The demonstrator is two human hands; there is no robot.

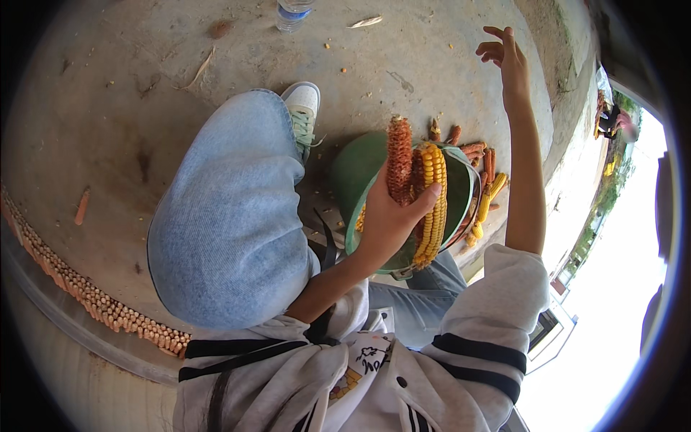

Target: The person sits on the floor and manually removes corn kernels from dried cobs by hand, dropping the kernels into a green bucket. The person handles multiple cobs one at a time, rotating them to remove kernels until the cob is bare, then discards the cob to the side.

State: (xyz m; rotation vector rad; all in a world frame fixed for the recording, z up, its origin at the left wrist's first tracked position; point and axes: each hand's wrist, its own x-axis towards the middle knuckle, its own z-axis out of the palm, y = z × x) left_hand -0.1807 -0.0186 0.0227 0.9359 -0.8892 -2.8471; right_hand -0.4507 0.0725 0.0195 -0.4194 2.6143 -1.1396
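Observation:
My left hand (389,219) is closed around corn above a green bucket (351,169). In its grip are a stripped reddish corncob (399,158) and a yellow ear of corn (432,205) with kernels still on it, side by side. A second reddish cob surface shows between them, partly hidden. Out to the right and farther away, my right hand (507,59) is raised over the ground with its fingers apart and slightly bent; nothing shows in it. Much of the bucket's inside is hidden by the hand and corn.
Several bare cobs (473,150) and a yellow ear (497,184) lie right of the bucket. A clear bottle (292,16) stands at the far edge. Stacked cobs (108,309) line the left wall. My bent knee (227,194) is left of the bucket. Another person (619,122) is far right.

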